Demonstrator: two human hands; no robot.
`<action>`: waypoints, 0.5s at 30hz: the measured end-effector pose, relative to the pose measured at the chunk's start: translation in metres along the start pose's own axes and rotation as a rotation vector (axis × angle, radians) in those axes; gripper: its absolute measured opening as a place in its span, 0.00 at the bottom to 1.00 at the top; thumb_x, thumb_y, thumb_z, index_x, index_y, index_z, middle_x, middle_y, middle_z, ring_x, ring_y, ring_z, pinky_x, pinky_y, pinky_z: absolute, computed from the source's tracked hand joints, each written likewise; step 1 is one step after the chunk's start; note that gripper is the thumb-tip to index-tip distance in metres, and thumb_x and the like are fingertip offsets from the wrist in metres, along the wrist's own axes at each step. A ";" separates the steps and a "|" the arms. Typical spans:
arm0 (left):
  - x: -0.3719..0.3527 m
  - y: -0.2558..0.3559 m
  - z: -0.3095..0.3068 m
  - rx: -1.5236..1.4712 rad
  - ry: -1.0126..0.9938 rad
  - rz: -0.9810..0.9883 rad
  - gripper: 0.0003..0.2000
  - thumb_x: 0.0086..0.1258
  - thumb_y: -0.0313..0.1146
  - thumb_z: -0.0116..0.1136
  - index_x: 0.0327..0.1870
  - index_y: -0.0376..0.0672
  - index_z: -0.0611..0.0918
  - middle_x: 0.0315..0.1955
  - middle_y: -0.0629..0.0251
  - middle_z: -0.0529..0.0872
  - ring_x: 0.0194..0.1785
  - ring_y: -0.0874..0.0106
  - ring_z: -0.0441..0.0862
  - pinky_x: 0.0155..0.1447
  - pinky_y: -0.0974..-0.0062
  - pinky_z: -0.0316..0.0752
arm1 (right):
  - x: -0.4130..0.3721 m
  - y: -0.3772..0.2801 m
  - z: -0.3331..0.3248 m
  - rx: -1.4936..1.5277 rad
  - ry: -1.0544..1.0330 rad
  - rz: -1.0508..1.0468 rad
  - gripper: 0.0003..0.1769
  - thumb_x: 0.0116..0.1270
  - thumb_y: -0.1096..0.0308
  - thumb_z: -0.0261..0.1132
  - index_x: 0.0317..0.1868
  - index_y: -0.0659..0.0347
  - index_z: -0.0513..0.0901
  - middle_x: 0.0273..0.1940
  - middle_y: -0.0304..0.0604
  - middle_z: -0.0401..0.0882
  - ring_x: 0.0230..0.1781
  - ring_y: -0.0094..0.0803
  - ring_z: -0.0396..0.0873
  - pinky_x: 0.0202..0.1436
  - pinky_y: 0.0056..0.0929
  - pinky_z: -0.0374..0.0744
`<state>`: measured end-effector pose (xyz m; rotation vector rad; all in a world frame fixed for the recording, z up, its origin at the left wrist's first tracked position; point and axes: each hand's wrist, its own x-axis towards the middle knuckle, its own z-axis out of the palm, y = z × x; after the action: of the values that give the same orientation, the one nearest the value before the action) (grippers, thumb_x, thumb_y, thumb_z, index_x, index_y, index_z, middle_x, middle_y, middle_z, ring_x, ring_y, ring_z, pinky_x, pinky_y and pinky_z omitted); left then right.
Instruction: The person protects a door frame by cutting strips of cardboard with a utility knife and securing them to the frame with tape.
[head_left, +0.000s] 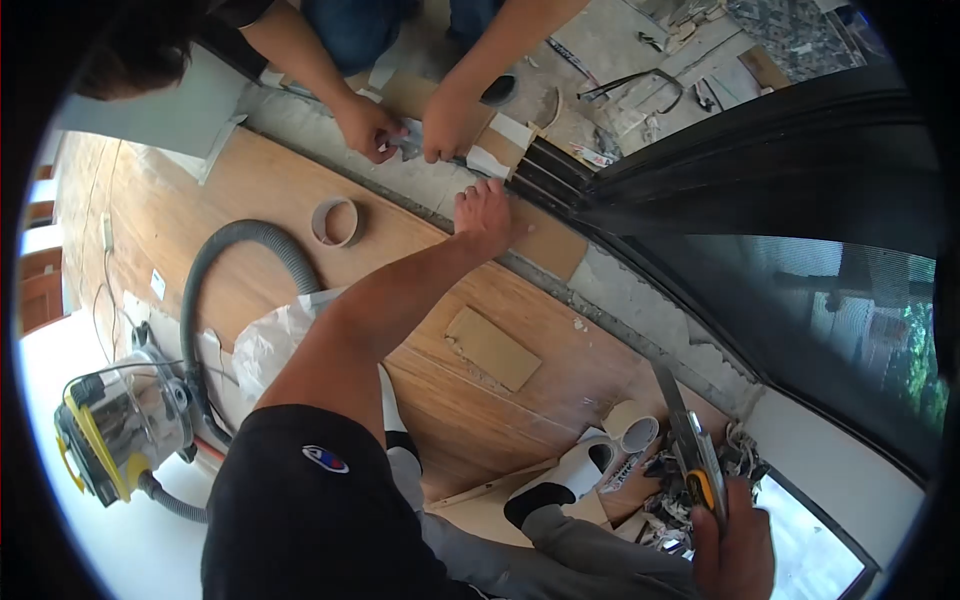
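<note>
The left arm stretches from a black sleeve (310, 500) across the wooden floor (420, 260), nearly straight, with its elbow only slightly bent. The left hand (483, 218) is bent at the wrist, back upward, its fingers angled down at the edge of the cardboard (548, 243) beside the dark door track (550, 172). Whether the left grip pinches anything or just presses cannot be told, as the fingertips are hidden.

The right hand (738, 540) is low at the far right of the view, its grip wrapped around a utility knife (694, 455). The blade is out, pointing up and away from the person, and the knife shows in front of a heap of scraps (668, 500).

Just beyond the left hand, a co-worker's two hands (452, 125) are close together at a small pale strip (408, 140) along the track's end. A roll of tape (322, 215) rests on the floor.
</note>
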<state>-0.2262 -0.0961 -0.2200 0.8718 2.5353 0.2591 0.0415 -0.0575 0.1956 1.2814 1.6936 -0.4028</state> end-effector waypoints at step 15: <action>0.004 0.006 0.034 -0.064 0.020 -0.112 0.31 0.60 0.55 0.70 0.55 0.38 0.79 0.54 0.51 0.82 0.64 0.58 0.76 0.66 0.58 0.68 | -0.007 -0.031 0.021 0.119 -0.057 0.055 0.31 0.74 0.56 0.56 0.74 0.56 0.68 0.59 0.63 0.78 0.59 0.62 0.76 0.62 0.55 0.74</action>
<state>-0.2098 -0.0882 -0.2501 0.7041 2.5688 0.3126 0.0240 -0.0887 0.1824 1.3869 1.6030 -0.5096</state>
